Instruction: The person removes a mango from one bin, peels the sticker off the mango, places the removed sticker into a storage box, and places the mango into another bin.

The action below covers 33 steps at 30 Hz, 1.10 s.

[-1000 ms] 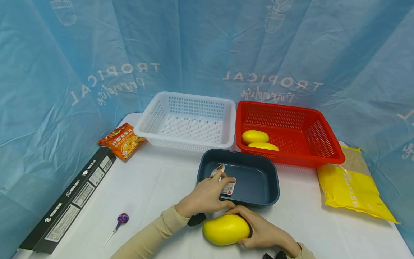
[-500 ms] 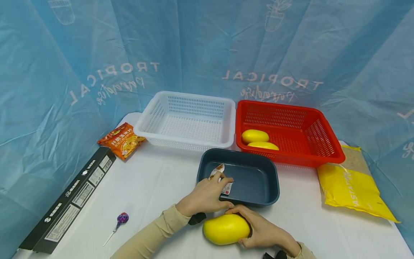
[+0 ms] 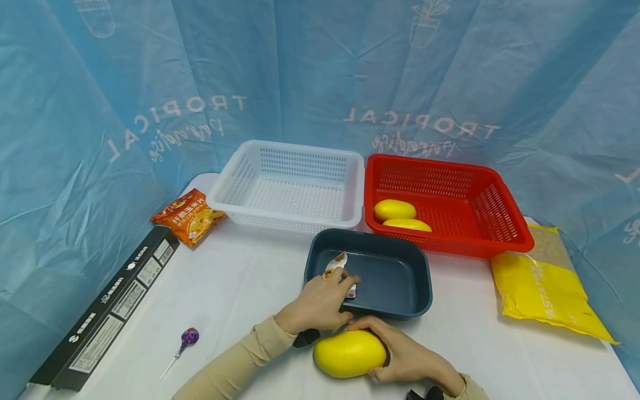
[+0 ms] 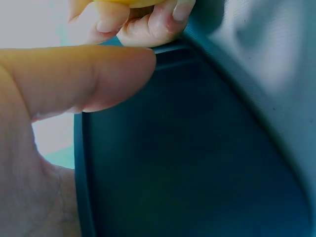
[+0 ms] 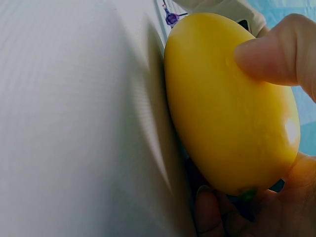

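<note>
In the head view, my left hand (image 3: pixel 322 303) reaches over the near left rim of a dark blue tray (image 3: pixel 395 278). Its bent fingers touch a small white printed packet (image 3: pixel 336 264) inside and cover part of it. The thumb lies outside the tray wall, as the left wrist view shows; that wall hides the other fingers there, so their hold is unclear. Just in front of the tray, my right hand (image 3: pixel 407 355) holds a yellow mango (image 3: pixel 350 354) by its right end. The right wrist view shows the thumb on the mango (image 5: pixel 222 98) and fingertips beneath its green tip.
Behind stand a white basket (image 3: pixel 295 215) and a red basket (image 3: pixel 480 247) holding two mangoes (image 3: pixel 395 210). An orange snack bag (image 3: pixel 190 216), a long black box (image 3: pixel 107 308) and a lollipop (image 3: pixel 189 338) lie left. A yellow bag (image 3: pixel 545 289) lies right.
My left fingers have shifted slightly left, and less of the packet's lower right part shows beside them. The right hand and its mango have stayed in place.
</note>
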Each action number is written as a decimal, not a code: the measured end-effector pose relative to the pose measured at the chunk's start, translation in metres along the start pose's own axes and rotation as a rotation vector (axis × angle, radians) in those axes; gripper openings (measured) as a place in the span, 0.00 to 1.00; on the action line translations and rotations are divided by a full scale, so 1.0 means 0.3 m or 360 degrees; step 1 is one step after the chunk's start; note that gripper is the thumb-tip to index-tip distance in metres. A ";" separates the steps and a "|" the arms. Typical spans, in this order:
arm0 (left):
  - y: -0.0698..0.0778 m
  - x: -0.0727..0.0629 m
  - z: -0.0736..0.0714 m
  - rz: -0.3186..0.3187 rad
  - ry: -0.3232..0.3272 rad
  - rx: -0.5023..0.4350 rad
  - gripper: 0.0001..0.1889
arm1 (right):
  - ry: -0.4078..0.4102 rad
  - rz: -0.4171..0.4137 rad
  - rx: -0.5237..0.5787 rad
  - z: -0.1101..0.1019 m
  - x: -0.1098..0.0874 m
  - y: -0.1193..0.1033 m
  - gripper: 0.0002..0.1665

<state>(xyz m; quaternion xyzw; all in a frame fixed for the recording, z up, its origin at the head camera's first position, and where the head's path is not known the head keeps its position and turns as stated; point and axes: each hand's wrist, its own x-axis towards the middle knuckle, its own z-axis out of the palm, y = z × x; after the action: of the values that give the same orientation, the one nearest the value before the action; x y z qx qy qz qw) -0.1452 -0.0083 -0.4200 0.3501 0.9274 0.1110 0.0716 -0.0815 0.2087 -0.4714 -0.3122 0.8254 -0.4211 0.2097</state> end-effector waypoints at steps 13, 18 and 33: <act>0.001 0.019 -0.007 -0.0006 -0.0108 -0.0181 0.39 | 0.0000 0.0003 -0.0010 -0.003 -0.004 0.002 0.42; 0.002 0.021 -0.007 -0.0027 -0.0113 -0.0188 0.43 | -0.0005 -0.0008 -0.0013 -0.002 -0.003 0.002 0.41; -0.006 0.016 0.009 0.0080 0.0029 -0.0223 0.50 | -0.0014 0.0055 -0.0001 -0.002 0.000 -0.010 0.42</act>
<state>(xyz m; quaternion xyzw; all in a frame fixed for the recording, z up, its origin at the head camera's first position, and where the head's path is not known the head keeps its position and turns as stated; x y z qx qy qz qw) -0.1495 -0.0060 -0.4235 0.3663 0.9089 0.1805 0.0846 -0.0809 0.2078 -0.4685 -0.2998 0.8298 -0.4158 0.2206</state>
